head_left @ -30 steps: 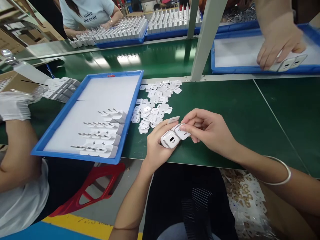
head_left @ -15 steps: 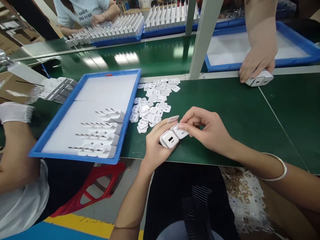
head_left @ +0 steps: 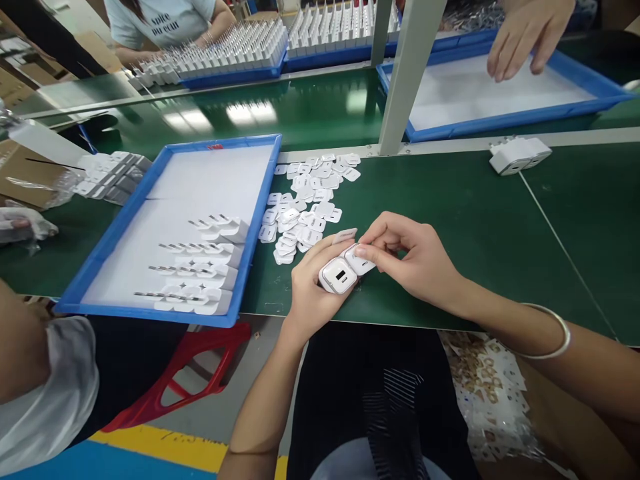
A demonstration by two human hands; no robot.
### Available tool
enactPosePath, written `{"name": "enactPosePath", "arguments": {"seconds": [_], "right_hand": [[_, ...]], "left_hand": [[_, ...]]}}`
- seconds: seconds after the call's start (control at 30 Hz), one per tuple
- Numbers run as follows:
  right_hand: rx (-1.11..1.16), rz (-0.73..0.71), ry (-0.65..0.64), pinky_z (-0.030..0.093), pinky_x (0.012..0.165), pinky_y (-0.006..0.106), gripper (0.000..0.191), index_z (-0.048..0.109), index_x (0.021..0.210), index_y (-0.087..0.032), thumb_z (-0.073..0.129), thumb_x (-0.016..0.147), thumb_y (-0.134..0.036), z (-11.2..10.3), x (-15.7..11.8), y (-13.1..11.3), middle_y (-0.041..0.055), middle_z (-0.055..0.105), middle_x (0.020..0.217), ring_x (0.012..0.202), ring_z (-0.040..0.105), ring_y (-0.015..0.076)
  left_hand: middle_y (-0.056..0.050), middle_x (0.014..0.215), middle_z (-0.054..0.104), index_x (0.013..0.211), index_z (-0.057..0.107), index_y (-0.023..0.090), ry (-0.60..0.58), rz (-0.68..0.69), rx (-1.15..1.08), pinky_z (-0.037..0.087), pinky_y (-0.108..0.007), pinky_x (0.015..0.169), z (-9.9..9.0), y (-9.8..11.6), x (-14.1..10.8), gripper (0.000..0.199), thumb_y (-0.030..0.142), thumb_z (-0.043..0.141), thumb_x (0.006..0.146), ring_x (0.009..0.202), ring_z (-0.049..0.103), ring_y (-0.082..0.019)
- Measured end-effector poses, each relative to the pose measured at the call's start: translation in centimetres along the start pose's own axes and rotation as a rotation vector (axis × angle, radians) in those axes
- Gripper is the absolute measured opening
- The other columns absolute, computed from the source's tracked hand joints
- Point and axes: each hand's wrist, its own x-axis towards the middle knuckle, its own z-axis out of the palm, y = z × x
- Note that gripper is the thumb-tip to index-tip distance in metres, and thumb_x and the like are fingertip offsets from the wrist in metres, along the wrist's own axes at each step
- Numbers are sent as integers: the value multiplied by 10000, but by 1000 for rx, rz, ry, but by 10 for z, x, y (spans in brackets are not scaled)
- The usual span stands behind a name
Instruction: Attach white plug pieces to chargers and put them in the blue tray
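In my left hand (head_left: 317, 283) are two white charger blocks side by side. The nearer charger (head_left: 339, 275) shows a dark port and a narrow slot in its face. A thin white cover plate (head_left: 345, 235) stands at the fingertips of this hand. My right hand (head_left: 407, 257) is closed in a pinch, thumb and forefinger at the white face plate (head_left: 361, 262) on the farther charger. Those fingers partly hide the plate's edge. Left of my hands, loose white cover plates (head_left: 300, 213) lie scattered in a pile on the green table.
A blue-rimmed tray (head_left: 274, 157) holds several rows of white chargers (head_left: 200, 270). Another white charger pair (head_left: 520, 157) sits at the right, near the metal rail. A co-worker's hand (head_left: 530, 37) hovers over a second blue tray (head_left: 595, 105). A grey post (head_left: 413, 73) rises behind the table.
The co-worker's hand at the back right has let go of the charger pair and lifted away. The person at left has shifted an arm. My hands have barely moved.
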Motion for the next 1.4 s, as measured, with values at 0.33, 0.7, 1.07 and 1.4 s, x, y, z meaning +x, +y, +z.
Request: {"name": "enactPosePath", "arguments": {"seconds": [0.33,0.7,1.07,1.4], "right_hand": [[178,123,-79,300,483,241,195,609,920,-209,717,899,-370,-2,4,0,-99,406,477,457,372,81],[462,240,-187,309,374,191,287,604,826,-187,787,830,-408,-4,6,5,-63,554,518,403,436,61],[296,214,-29,459,464,224,303,696,734,-164,821,764,-438,-16,20,8,10,653,636,539,576,105],[250,276,-382,375,399,222,201,719,684,-172,787,820,-303,-30,12,-19,-5,621,493,408,485,79]], "left_hand": [[-81,1185,736,1131,728,228,-3,-80,-45,591,-417,958,-2,4,1,398,207,838,750,1101,698,-246],[-86,1206,725,1139,728,233,-40,-134,-124,567,-443,997,-1,5,0,408,208,840,748,1129,685,-253],[-98,1217,713,1126,720,224,-107,-52,-85,587,-389,947,4,8,0,392,199,832,752,1107,697,-248],[-125,1251,694,1163,689,192,-79,-26,-26,577,-414,978,7,0,-1,362,190,768,810,1144,680,-243]]}}
